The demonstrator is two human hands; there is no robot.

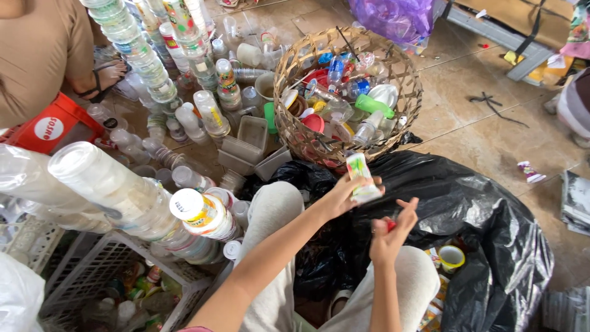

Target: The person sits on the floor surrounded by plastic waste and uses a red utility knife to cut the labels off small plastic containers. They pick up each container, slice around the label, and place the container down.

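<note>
The left hand point(344, 195) pinches a small printed cup point(361, 177) between thumb and fingers, above the black bag point(491, 246), just near of the basket point(295, 132). The cup looks light, thin, crushable plastic; grip its stiffer rim. The right hand point(390, 237) has its fingers curled around a small red bit point(391, 225), perhaps a cap.

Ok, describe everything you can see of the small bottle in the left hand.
The small bottle is a little plastic one with a white body and a printed wrap in green, yellow and red. It looks empty and light. It is held tilted, its top end pointing up and slightly left, pinched in the fingers of the left hand above the black bag, just below the woven basket. The right hand, close beside it, holds something small and red, perhaps its cap; that cannot be told.
</note>
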